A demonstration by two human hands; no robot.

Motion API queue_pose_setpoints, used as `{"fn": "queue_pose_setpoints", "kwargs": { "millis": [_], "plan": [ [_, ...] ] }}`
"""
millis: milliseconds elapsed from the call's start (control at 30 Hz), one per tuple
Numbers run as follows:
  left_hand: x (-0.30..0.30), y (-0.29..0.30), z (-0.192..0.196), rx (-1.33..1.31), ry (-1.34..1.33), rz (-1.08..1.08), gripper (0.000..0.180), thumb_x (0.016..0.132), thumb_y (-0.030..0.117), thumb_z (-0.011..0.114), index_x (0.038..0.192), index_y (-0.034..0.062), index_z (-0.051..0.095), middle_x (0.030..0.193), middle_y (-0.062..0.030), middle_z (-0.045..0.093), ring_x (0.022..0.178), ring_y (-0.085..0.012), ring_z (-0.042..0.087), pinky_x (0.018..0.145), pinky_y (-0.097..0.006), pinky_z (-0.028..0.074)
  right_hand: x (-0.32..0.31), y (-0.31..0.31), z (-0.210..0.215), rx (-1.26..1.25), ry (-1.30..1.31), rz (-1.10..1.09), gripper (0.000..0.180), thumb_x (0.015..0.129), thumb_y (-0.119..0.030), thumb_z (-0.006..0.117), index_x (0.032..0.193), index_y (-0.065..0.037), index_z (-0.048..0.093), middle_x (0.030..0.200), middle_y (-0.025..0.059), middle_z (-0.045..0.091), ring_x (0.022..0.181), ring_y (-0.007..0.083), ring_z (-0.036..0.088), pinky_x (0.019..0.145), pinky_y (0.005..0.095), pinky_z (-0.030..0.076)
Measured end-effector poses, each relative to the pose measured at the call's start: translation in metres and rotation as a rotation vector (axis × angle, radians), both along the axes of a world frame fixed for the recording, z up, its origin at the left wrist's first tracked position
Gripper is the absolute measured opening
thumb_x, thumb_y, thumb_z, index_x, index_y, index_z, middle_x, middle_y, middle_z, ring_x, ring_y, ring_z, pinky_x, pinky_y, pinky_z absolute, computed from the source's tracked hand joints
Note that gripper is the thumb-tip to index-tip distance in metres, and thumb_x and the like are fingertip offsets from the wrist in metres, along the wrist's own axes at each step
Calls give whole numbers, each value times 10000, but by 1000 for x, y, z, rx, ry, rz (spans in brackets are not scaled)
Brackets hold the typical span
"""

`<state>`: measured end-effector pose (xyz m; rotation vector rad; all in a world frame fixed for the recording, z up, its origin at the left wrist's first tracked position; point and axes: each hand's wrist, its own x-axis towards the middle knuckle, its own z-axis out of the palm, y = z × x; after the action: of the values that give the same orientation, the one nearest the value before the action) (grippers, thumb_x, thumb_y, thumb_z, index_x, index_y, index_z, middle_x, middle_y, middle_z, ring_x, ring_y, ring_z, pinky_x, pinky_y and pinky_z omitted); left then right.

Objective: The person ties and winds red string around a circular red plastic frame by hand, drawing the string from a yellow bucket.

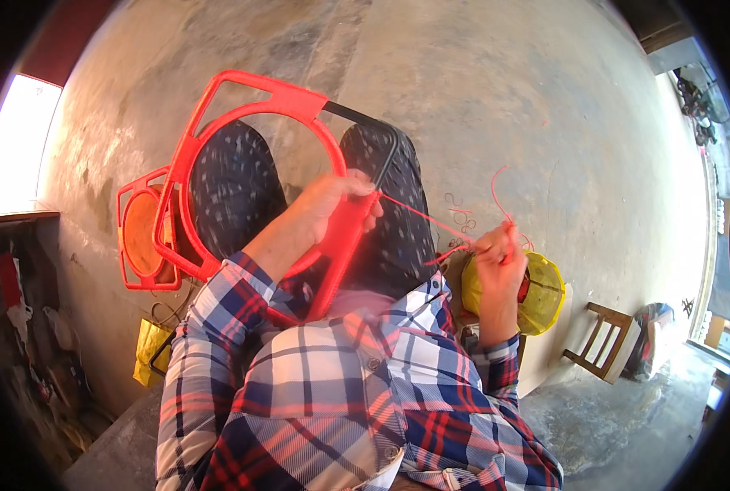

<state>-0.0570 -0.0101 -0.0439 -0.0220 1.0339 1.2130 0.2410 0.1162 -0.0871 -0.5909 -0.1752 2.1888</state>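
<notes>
A square frame (298,100) with a large ring inside it rests across my lap, mostly wrapped in red cord. One corner shows bare black rod (357,117). At the frame's right side my left hand (336,204) is closed around the wrapped bar, just below that black stretch. From there a red cord (430,219) runs taut to the right. My right hand (498,255) pinches this cord, out beside my right knee, and a loose end curls up above the fingers.
A second red frame (122,245) with a brownish round middle stands on the left, above a yellow bag (150,352). Right of my leg sits a yellow tub (551,295). Farther right are a small wooden stool (619,352) and a dark bundle (653,323). Chalk-like marks show on the floor.
</notes>
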Motion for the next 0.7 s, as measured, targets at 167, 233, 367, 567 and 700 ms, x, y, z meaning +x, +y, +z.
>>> {"fn": "queue_pose_setpoints", "kwargs": {
  "millis": [167, 233, 367, 567, 700],
  "plan": [
    [8, 0, 10, -26, -30, -13, 123, 825, 120, 593, 893, 85, 496, 751, -179, 637, 594, -287, 624, 560, -386, 510, 11, 33, -36, -47, -19, -190, 137, 957, -141, 518, 837, -79, 489, 650, -28, 413, 561, 115, 391, 721, 333, 440],
    [9, -4, 16, -58, -1, 7, 107, 823, 114, 594, 854, 116, 491, 739, -173, 636, 570, -280, 620, 536, -374, 505, 18, 42, -53, -78, -7, -211, 145, 959, -138, 515, 830, -81, 483, 659, -26, 417, 578, 117, 413, 757, 345, 452],
    [6, -5, 13, -21, -24, 29, 92, 836, 116, 589, 866, 107, 502, 744, -166, 637, 585, -270, 624, 562, -370, 515, 26, 62, -66, -100, -95, -257, 110, 950, -144, 551, 871, -70, 533, 695, -27, 467, 621, 118, 472, 736, 325, 457],
    [6, -7, -8, 90, 77, 141, 217, 840, 109, 588, 1048, 64, 548, 940, -130, 640, 762, -226, 640, 653, -352, 533, -93, 38, 26, 489, -667, 73, 149, 897, -172, 637, 1019, -88, 627, 866, 24, 626, 717, 107, 556, 631, 272, 460],
    [19, -2, 7, 239, 351, 386, 450, 833, 84, 577, 1261, 33, 446, 1163, -106, 556, 1030, -208, 565, 875, -339, 480, -162, 19, 43, 1265, -845, 50, 128, 837, -174, 675, 946, -106, 676, 871, 54, 650, 753, 155, 608, 608, 304, 463]
  ]
}}
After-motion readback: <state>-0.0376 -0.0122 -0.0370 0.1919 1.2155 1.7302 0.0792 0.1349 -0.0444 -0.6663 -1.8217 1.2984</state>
